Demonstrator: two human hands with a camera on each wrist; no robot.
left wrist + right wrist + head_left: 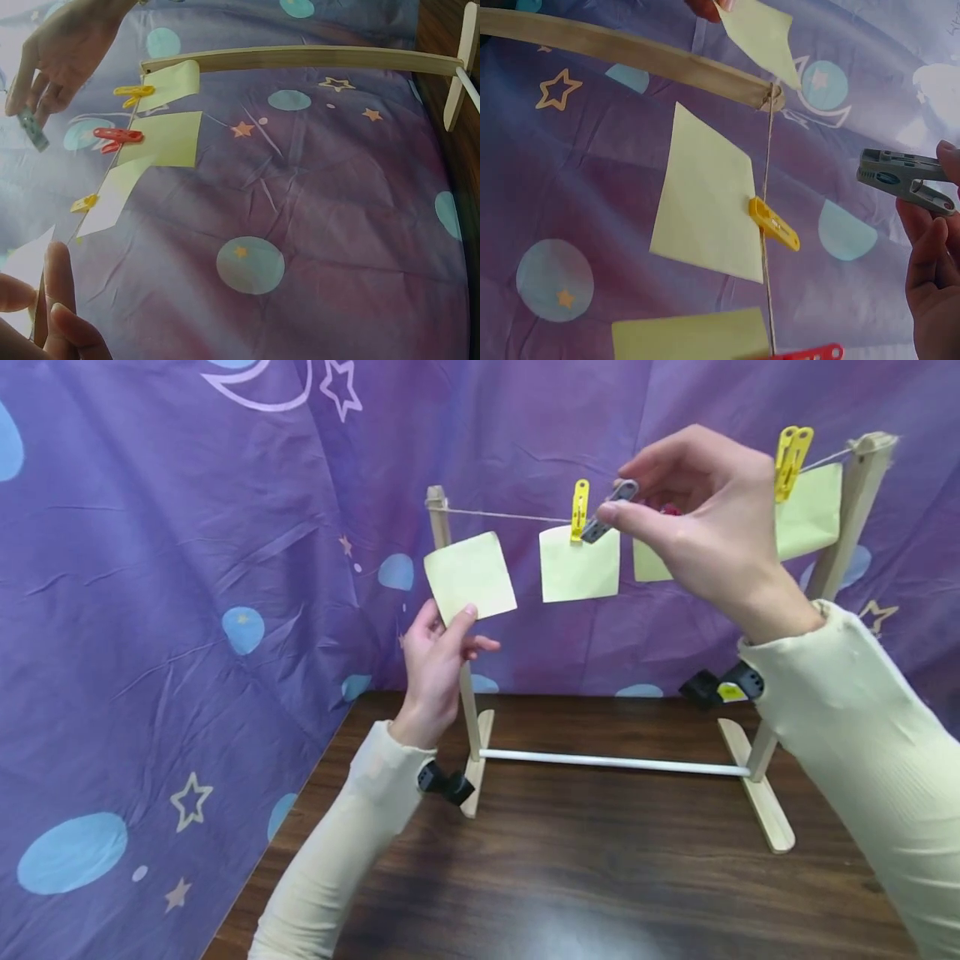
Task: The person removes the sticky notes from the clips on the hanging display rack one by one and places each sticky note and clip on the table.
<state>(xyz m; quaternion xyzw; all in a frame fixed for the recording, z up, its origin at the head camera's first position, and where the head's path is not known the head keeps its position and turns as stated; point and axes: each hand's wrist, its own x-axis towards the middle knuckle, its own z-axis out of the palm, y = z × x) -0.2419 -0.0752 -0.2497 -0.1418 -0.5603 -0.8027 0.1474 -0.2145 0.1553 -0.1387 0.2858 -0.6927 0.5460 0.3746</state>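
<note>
My left hand (438, 664) pinches a pale yellow sticky note (471, 578) by its lower edge, near the left post and just below the string (510, 515). In my right hand (712, 518) a grey clothespin (900, 178) is held between thumb and fingers, in front of the string. Beside it, a yellow clothespin (580, 510) fastens a second note (579, 568) to the string. Farther right, a red clothespin (118, 136) holds a third note (169, 142), partly hidden behind my right hand in the head view. Yellow clothespins (792, 464) hold another note (813, 514) by the right post.
The string runs between a left wooden post (470, 710) and a right wooden post (851, 518). A white rod (615, 762) joins their feet on the dark wooden table (585, 852). A purple patterned cloth (187, 610) hangs behind and at the left.
</note>
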